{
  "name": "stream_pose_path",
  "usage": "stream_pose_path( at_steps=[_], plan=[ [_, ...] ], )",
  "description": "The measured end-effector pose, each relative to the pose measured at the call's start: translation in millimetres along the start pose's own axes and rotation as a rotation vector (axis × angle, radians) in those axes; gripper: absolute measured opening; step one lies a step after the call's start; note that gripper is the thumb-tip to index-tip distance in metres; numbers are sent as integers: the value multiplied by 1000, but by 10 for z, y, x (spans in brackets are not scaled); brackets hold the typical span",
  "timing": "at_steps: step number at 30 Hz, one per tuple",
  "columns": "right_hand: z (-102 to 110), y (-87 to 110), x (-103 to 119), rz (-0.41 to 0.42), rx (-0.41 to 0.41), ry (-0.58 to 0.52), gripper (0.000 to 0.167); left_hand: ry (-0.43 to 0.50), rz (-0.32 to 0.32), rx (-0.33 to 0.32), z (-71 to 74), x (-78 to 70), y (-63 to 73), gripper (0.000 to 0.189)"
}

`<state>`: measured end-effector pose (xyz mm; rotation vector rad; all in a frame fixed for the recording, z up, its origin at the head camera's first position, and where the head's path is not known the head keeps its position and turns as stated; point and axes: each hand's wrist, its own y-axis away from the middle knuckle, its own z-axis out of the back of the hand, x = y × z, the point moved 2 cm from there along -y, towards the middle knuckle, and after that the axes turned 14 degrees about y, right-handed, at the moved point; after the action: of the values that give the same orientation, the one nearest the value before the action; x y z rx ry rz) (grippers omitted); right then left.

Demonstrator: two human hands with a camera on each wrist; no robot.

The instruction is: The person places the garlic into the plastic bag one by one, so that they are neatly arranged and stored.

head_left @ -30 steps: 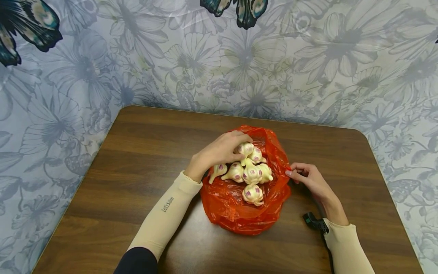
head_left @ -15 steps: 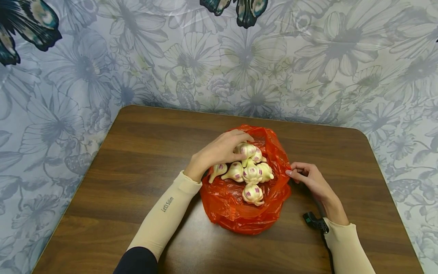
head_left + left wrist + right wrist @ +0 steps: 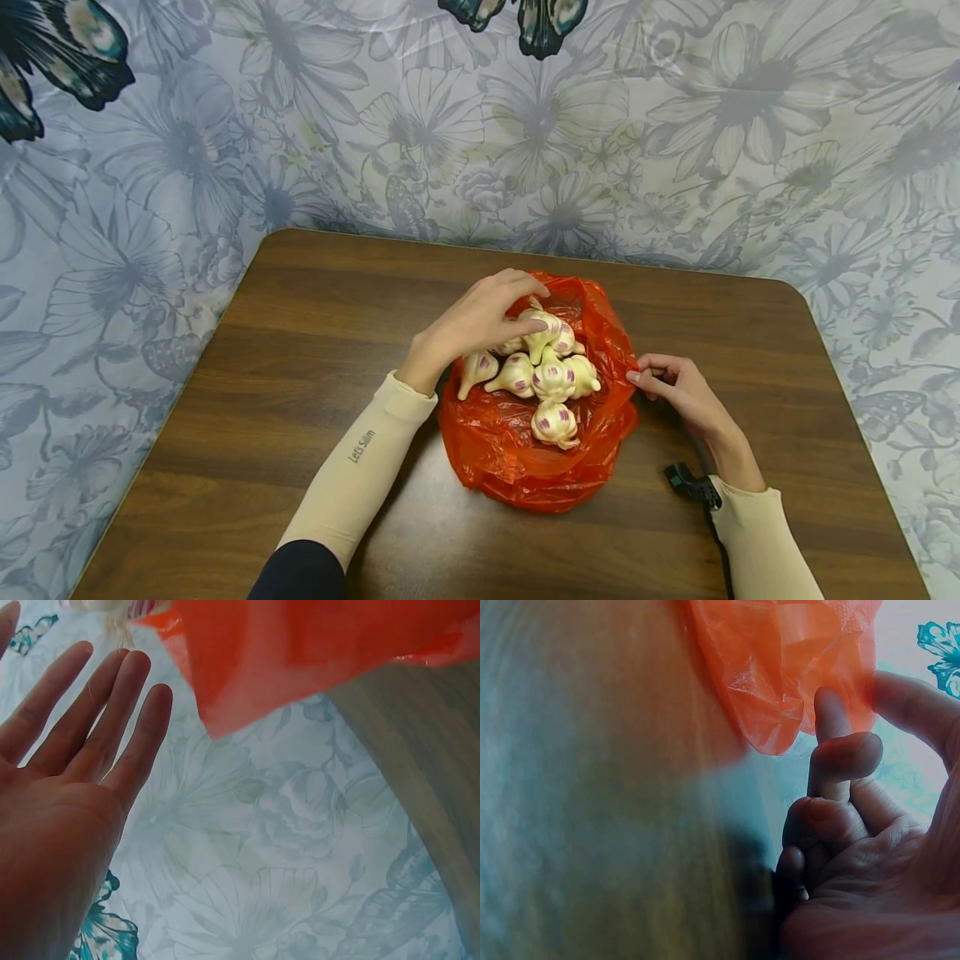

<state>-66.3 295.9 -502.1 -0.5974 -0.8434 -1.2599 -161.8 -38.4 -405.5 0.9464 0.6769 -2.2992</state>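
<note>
A red plastic bag (image 3: 517, 475) lies on the table with its mouth rolled wide. Several garlic bulbs (image 3: 553, 381), pale with purple marks, are heaped inside. Over the heap's far left side is my left hand (image 3: 480, 312), its thumb against one bulb (image 3: 553, 322) and its fingers spread beyond it. In the left wrist view the fingers of the left hand (image 3: 75, 765) are straight, with a bulb's root tuft (image 3: 118, 630) just past the tips. My right hand (image 3: 678, 392) pinches the bag's right rim between thumb and forefinger; its other fingers curl in the right wrist view.
The wooden table (image 3: 300, 350) runs back to a wall with flowered covering (image 3: 420, 125). Butterfly decorations (image 3: 60, 58) hang on the wall. A small black camera (image 3: 692, 487) is strapped at the right wrist.
My left hand has drawn back up and left, and its fingers have spread. The bulb by its thumb has turned, its root tuft now showing. The right hand has stayed still.
</note>
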Motion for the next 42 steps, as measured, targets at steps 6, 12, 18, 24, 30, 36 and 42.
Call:
stream_pose_path(
  at_steps=[6,12,18,24,30,36,42],
  plan=[
    [0,1,1,-14,-6,-1,16,12,-12,-38,69,3,24,43],
    [-3,-9,2,-19,-11,-6,16,19,-17,-46,107,30,42,44],
    [6,-11,29,-15,-6,8,16,32,21,-57,200,69,86,44],
    [12,-16,27,-12,-10,19,16,31,15,-81,306,129,158,43],
    [24,-21,1,-7,-11,6,15,37,30,-95,343,160,178,42],
    [40,-26,-5,-4,-4,9,16,39,34,-79,336,179,157,44],
    [53,-67,-27,-4,-7,-6,15,36,70,-135,463,259,238,41]
  ],
)
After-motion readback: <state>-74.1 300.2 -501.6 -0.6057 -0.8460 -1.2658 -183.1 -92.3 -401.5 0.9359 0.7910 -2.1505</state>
